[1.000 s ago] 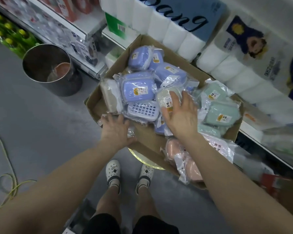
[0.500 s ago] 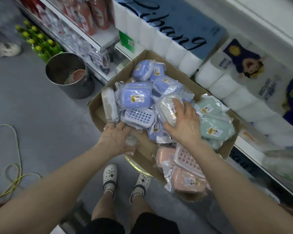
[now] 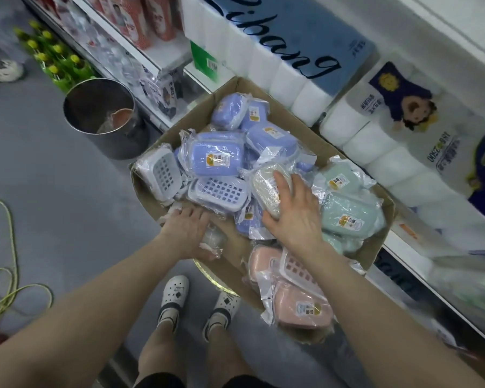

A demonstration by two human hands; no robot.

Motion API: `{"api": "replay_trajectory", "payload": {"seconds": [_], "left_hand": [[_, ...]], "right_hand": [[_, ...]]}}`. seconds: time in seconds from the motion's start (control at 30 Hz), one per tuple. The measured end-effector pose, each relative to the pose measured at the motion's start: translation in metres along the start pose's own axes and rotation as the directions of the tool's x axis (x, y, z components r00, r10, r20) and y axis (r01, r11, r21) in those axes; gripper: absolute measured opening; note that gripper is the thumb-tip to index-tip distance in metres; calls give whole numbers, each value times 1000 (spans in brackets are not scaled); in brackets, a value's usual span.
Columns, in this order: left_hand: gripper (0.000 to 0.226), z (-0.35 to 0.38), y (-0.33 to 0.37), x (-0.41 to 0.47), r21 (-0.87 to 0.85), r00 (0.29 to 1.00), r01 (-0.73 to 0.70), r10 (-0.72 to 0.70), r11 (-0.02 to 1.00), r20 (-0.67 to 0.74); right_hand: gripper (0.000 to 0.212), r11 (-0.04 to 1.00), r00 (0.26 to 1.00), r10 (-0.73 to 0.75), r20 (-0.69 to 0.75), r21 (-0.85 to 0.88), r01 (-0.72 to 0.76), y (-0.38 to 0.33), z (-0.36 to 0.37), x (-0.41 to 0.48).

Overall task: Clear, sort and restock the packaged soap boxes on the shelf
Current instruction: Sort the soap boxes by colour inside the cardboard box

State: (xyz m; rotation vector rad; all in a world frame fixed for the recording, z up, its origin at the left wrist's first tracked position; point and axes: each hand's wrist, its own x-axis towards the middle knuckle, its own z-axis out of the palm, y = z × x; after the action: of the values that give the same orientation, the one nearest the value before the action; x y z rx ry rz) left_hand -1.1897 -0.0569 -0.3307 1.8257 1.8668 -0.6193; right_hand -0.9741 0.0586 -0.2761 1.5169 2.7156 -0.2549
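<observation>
Soap boxes (image 3: 216,161) crowd one carton (image 3: 337,148); right hand (image 3: 297,217) grips one beige box (image 3: 263,187)

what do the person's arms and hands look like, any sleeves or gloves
The left hand and right hand are ungloved, and no ring, watch or bracelet shows. The left arm and right arm are uncovered up to the frame edge: no sleeves in view.

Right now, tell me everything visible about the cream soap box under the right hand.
The cream soap box is a rounded plastic case in a clear, crinkled bag. It lies tilted on the purple soap boxes in the cardboard carton. The right hand grips it, fingers across its top, thumb at its near end.
</observation>
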Motion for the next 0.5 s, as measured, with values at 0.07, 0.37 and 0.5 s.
{"api": "replay_trajectory", "payload": {"seconds": [0.07, 0.37, 0.5], "left_hand": [[101, 1, -1, 2, -8, 1000, 3, -4, 1000, -19], [98, -21, -8, -14, 23, 1000, -7, 6, 1000, 31], [97, -45, -30, -39, -152, 997, -27, 16, 988, -75]], "right_hand": [[82, 1000, 1000, -4, -6, 1, 4, 1, 2, 1], [84, 997, 996, 81, -45, -5, -81, -11, -7, -3], [88, 985, 984, 166, -68, 53, -162, -23, -23, -10]]}}
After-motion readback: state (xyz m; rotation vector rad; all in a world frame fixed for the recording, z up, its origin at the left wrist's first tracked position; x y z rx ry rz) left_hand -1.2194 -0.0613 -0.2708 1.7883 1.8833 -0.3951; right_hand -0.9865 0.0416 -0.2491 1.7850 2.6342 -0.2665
